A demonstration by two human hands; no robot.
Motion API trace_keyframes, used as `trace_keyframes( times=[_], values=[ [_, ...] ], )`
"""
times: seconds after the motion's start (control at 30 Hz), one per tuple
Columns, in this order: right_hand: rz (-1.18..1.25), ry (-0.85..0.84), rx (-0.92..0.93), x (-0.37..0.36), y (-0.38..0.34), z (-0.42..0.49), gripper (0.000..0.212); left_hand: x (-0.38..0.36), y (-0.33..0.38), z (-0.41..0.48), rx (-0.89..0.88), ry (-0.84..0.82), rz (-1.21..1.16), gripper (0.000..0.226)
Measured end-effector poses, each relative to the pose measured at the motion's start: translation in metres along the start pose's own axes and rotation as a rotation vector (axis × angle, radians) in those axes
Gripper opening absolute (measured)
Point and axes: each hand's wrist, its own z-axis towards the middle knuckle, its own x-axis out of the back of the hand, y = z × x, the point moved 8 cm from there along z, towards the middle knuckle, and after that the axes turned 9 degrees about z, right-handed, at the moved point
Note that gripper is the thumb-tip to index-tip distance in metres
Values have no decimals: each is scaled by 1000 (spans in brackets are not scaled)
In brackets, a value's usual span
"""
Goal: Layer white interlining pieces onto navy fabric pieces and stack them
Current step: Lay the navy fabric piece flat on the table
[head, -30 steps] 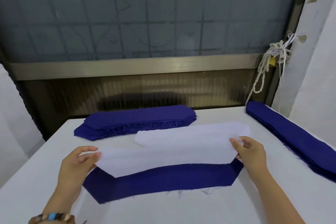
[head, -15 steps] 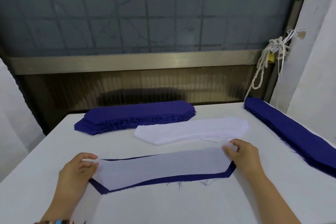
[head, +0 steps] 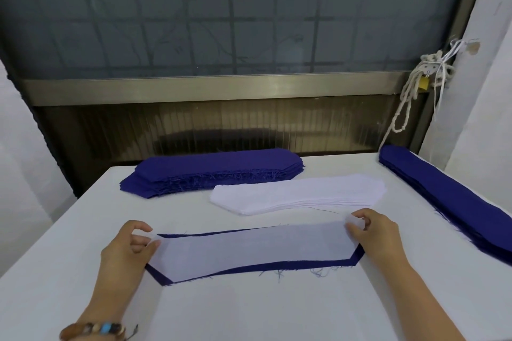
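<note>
A thin white interlining piece lies flat on a single navy fabric piece in front of me; navy shows along its near and far edges. My left hand pinches the interlining's left end. My right hand pinches its right end between thumb and fingers. Behind lies a stack of white interlining pieces. A navy stack sits at the back left.
A second long navy stack runs along the right edge of the white table. A dark window and metal sill stand behind the table. A knotted rope hangs at the back right. White cloth hangs on both sides.
The interlining piece, held raised above the navy piece a second ago, has come down and now lies flat on it. Both hands lowered with it and still hold its ends.
</note>
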Motion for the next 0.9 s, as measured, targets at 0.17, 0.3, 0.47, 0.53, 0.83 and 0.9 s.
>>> trace_keyframes(
  times=[0.17,0.3,0.47,0.53,0.83,0.9],
  values=[
    [41,-11,-24,1,3,1,16,1,1,0,-55,-3,25,28],
    [30,-19,-2,-1,1,-1,22,-1,3,-2,-61,-22,43,17],
    [29,-36,5,-2,-2,-2,25,-1,4,-2,-74,-19,75,16],
    [35,-36,3,-2,-2,-3,25,-1,5,-2,-89,-18,104,16],
    [43,-16,-39,0,3,2,16,-4,7,-2,-131,-19,183,19],
    [24,-12,-31,0,2,1,16,-4,7,-3,-144,-13,191,20]
  ],
)
